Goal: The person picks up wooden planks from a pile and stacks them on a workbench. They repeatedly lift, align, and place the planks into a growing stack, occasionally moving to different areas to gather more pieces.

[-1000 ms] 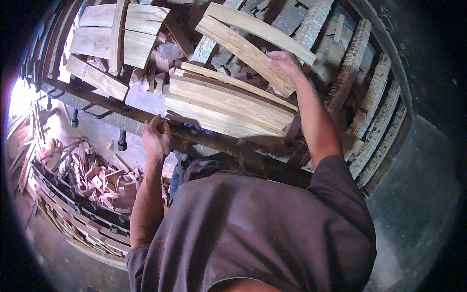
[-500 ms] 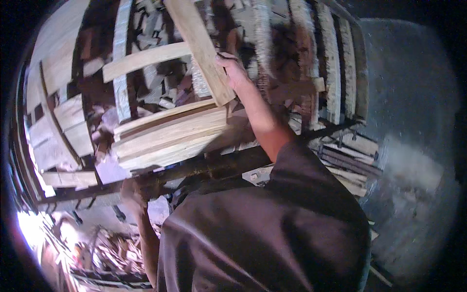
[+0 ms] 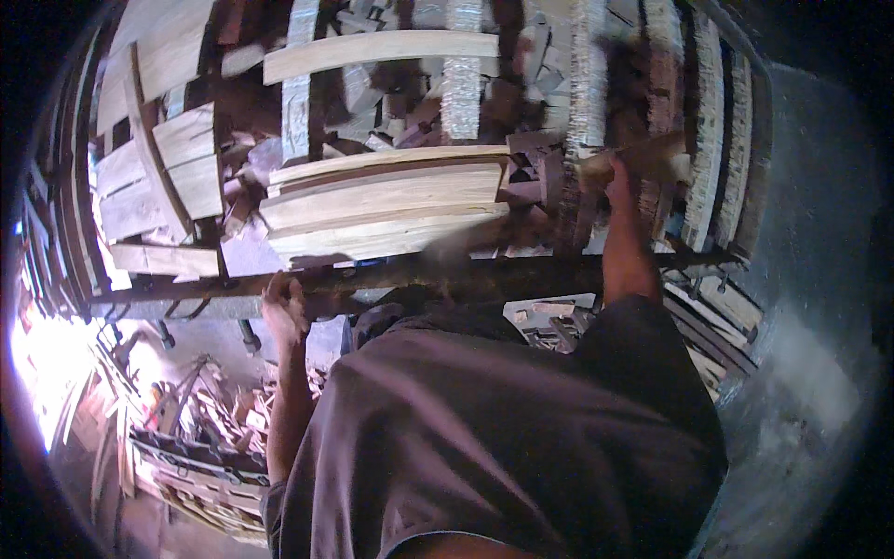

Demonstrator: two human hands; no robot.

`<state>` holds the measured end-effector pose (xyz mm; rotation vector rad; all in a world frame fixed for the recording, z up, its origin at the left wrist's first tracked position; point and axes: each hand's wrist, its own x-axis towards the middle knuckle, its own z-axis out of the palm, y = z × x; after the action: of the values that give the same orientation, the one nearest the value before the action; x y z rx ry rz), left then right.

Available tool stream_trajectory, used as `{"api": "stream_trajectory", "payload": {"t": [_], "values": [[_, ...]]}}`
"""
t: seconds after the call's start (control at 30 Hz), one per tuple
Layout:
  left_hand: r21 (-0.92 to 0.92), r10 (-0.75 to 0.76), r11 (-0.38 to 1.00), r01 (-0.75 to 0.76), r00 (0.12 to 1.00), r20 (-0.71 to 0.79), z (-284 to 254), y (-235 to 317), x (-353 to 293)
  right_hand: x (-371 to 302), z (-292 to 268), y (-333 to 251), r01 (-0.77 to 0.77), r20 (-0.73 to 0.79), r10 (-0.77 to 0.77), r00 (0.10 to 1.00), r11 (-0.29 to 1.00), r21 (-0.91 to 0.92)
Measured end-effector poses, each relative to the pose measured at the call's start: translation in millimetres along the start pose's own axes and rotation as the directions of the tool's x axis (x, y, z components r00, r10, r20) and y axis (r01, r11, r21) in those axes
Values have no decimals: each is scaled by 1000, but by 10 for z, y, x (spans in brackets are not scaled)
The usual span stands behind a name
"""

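Observation:
My right hand (image 3: 619, 182) reaches forward to the right and closes on a shaded wooden board (image 3: 663, 160), which lies across the slats. The thumb shows along its near side; the other fingers are hard to make out in shadow. At the near edge of the slatted frame, my left hand (image 3: 284, 300) has its fingers curled over the dark rail (image 3: 391, 281). Between the hands, just beyond the rail, lies a stack of pale boards (image 3: 386, 203). A single slightly curved board (image 3: 382, 51) rests across the slats farther off.
Wide pale panels (image 3: 158, 172) with a curved strip (image 3: 154, 140) across them lie at the left. Wood offcuts (image 3: 400, 112) fill the gaps between slats. Below the rail, scrap wood (image 3: 209, 401) is heaped left and long pieces (image 3: 712, 321) lie right. Grey floor (image 3: 810, 279) borders the frame.
My right hand has moved right, away from the pale board it held at an angle, and now grips the shaded board. My left hand stays at the rail. The view has shifted.

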<state>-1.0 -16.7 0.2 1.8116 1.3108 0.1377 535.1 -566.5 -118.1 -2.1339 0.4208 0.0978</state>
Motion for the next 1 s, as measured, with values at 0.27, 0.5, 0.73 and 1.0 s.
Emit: {"api": "stream_trajectory", "payload": {"t": [0.27, 0.5, 0.73, 1.0], "values": [[179, 9, 984, -15, 999, 35, 48, 147, 131, -43, 915, -290, 606, 21, -619, 785, 762, -228], [163, 39, 986, -29, 998, -59, 91, 133, 43, -1922, 2372, -2070, 513, 955, -197, 223, 857, 57], [159, -11, 987, 23, 997, -77, 107, 94, 25, -1984, 2989, -2315, 745, 979, 163, -122, 667, -19], [201, 59, 979, -38, 993, -104, 116, 116, 14, -1513, 3126, -2169, 514, 979, 205, 19, 838, -185]]}}
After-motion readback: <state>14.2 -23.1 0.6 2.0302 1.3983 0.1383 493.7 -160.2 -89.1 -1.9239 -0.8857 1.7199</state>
